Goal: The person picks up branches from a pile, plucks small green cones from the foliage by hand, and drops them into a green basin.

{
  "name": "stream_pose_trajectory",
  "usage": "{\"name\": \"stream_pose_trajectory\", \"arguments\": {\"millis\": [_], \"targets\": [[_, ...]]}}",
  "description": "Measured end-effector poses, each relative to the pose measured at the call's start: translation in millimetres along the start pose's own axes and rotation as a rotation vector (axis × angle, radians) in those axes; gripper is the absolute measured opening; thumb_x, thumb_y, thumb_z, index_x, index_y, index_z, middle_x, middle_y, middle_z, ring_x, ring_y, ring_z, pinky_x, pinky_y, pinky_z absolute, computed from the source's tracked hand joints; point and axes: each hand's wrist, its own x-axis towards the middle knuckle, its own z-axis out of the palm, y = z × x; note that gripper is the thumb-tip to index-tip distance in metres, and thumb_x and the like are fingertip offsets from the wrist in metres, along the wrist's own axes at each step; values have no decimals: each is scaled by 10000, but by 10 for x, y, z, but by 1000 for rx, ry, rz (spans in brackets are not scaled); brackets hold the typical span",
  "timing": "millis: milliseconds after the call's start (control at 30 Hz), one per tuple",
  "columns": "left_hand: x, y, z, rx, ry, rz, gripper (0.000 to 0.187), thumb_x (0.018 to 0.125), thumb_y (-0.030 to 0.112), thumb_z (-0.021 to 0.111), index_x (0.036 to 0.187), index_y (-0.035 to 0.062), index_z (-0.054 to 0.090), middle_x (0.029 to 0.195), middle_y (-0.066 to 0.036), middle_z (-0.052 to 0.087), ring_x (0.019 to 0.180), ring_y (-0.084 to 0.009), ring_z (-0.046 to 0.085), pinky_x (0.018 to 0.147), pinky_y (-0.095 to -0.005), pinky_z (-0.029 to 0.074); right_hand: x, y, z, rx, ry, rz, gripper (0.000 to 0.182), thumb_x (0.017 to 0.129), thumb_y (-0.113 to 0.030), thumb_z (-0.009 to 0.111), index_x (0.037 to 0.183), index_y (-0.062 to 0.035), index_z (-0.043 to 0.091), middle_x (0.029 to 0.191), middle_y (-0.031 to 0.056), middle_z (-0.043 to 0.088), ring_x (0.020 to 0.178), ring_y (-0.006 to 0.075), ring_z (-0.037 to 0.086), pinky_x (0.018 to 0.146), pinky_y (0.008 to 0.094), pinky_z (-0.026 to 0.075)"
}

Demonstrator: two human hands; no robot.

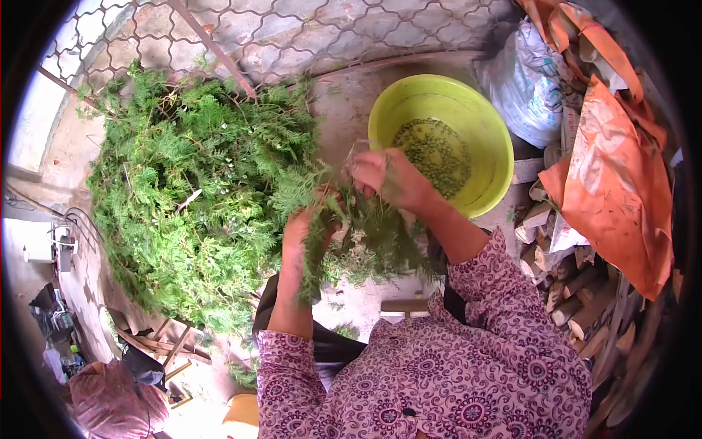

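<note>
My left hand [298, 228] is closed around a leafy evergreen branch [380, 238], whose flat, feathery sprays hang over my lap and partly cover the fingers. Right above that branch is my right hand [391, 178], its fingers curled together close to the stems; what they pinch is hidden and a little blurred. To the left spreads a large heap of cut evergreen branches [197, 190], dotted with small pale cones. Beyond my right hand stands a yellow-green plastic basin [486, 124], and a layer of small round green cones [435, 154] covers part of its bottom.
A wavy metal grille [307, 33] runs along the back. On the right are a white sack [523, 84], an orange sheet [610, 190] and stacked firewood [585, 293]. Wooden frame pieces [164, 344] and a dark red bundle [113, 399] lie at lower left.
</note>
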Motion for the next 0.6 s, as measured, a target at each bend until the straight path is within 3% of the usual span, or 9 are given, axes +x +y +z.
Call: {"name": "stream_pose_trajectory", "arguments": {"millis": [67,100,133,233,267,367,400,467,600], "targets": [[-51,102,-10,127,183,-126,320,815,177,605,1071,7,518,900,-76,600,788,-170,560,654,-285,453,25,17,-52,117,53,30,249,854,-210,469,789,-3,591,620,30,533,557,91,505,527,229,405],[16,108,-64,58,109,-98,368,791,192,635,1095,23,514,981,-93,590,904,-195,550,748,-351,447,33,40,-86,131,101,84,248,851,-211,477,794,-3,597,623,27,536,564,86,507,533,227,413],[26,115,-119,56,105,-99,368,791,192,635,1095,23,514,981,-93,590,904,-195,550,748,-351,447,45,61,-119,146,148,135,246,849,-212,484,799,-2,603,627,23,539,572,82,509,539,225,421],[-18,244,-82,243,229,195,560,760,302,665,1189,6,460,1157,-107,509,970,-197,508,881,-380,383,69,111,-198,145,184,128,247,851,-205,487,804,6,607,638,17,547,576,82,512,542,218,425],[-54,291,-16,243,230,195,560,760,302,665,1189,6,460,1157,-107,509,970,-197,508,881,-380,383,75,120,-189,145,184,128,247,851,-205,487,804,6,607,638,17,547,576,82,512,542,218,425],[-154,345,181,586,19,370,843,709,465,663,1329,34,288,1239,-134,442,1097,-239,453,969,-355,323,77,128,-110,182,196,131,248,825,-175,508,730,41,582,634,50,572,562,94,525,535,231,428],[-33,215,85,774,-46,571,863,682,366,710,1339,32,262,1231,-123,440,1097,-222,444,947,-313,348,71,117,-50,198,140,152,244,824,-174,511,730,39,585,636,49,573,564,93,524,537,229,427],[-130,129,310,656,-154,264,802,677,181,716,1334,34,279,1191,-90,457,1027,-172,467,875,-281,399,80,99,57,214,80,176,241,823,-173,513,730,36,587,638,49,574,566,93,523,538,228,425],[-15,-19,150,621,-212,108,718,673,17,670,1304,17,328,1118,-70,503,954,-130,494,831,-266,417,111,137,166,409,-83,191,246,832,-185,510,721,19,591,643,45,575,574,95,530,554,222,426]]}}
